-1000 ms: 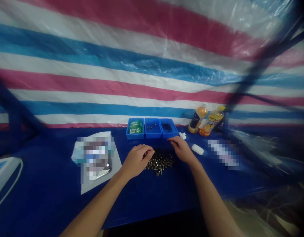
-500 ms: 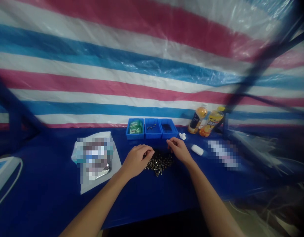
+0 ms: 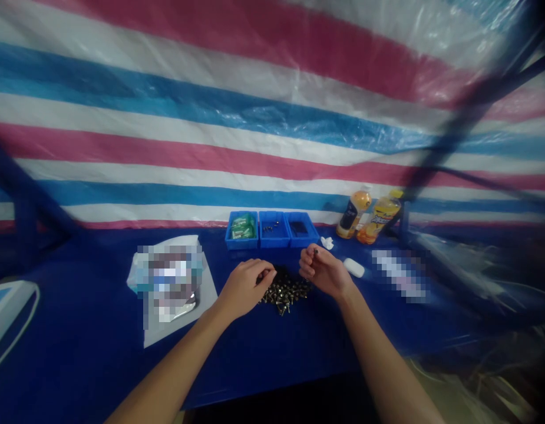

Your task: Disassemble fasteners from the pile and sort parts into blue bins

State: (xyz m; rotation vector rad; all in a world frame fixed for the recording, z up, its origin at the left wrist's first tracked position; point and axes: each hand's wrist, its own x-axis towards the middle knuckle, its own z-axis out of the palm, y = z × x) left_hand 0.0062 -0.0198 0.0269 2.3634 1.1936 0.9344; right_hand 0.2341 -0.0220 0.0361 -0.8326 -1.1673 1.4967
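Observation:
A pile of small dark and brassy metal pieces [image 3: 284,296] lies on the blue table [image 3: 272,353]. At its left edge my left hand [image 3: 247,287] rests with the fingers curled and closed; what they hold, if anything, is hidden. My right hand [image 3: 324,271], just right of the pile, is turned partly palm up, its fingers curled around a small dark metal piece [image 3: 316,251] near the fingertips. Behind the hands stand three blue bins: the left bin [image 3: 229,241] with green-wrapped packets, the middle bin [image 3: 274,240] with a few small metal pieces, the right bin [image 3: 304,240] with something dark.
Two bottles, one dark-labelled [image 3: 352,213] and one yellow-capped [image 3: 379,219], stand back right. Near my right hand are crumpled tissue [image 3: 327,242] and a white case [image 3: 354,268]. A white sheet [image 3: 155,333] under a package lies left; a white device [image 3: 7,306] is at far left.
My right hand has rolled over, palm turned upward, and a small dark piece now shows at its fingers. My left hand has hardly moved.

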